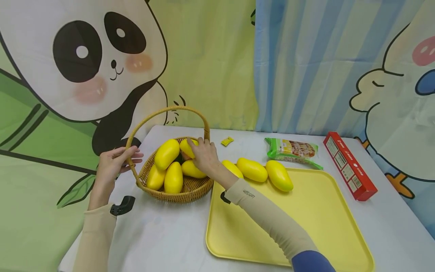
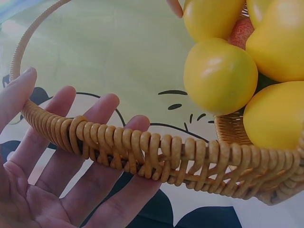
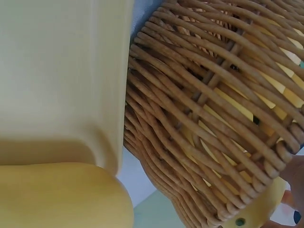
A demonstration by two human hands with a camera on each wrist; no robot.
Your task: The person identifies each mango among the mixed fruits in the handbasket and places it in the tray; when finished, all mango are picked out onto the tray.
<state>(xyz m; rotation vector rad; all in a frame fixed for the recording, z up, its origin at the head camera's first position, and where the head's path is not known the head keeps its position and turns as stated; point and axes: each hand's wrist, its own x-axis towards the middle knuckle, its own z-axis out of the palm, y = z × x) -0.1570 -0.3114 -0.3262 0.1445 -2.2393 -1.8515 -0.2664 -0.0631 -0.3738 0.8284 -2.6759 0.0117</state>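
Observation:
A wicker basket [image 1: 185, 196] with a tall arched handle holds several yellow mangoes [image 1: 167, 154]. My right hand [image 1: 205, 156] reaches over the basket's right side and grips a mango [image 1: 186, 148] at the back; in the right wrist view, fingers touch that mango [image 3: 261, 204] beyond the rim. My left hand [image 1: 113, 166] is at the basket's left side, by the foot of the handle. In the left wrist view its fingers [image 2: 95, 175] extend, spread, behind the woven rim, with the thumb near the handle. Between the mangoes a red fruit [image 2: 241, 32] partly shows.
Right of the basket lies a yellow tray [image 1: 306, 219], with several mangoes [image 1: 252, 169] along its back edge. Behind it are a green snack packet [image 1: 293, 149] and a small yellow packet [image 1: 227, 141]. A red box [image 1: 350, 166] lies at the right. Printed curtains [image 1: 210, 64] hang behind the table.

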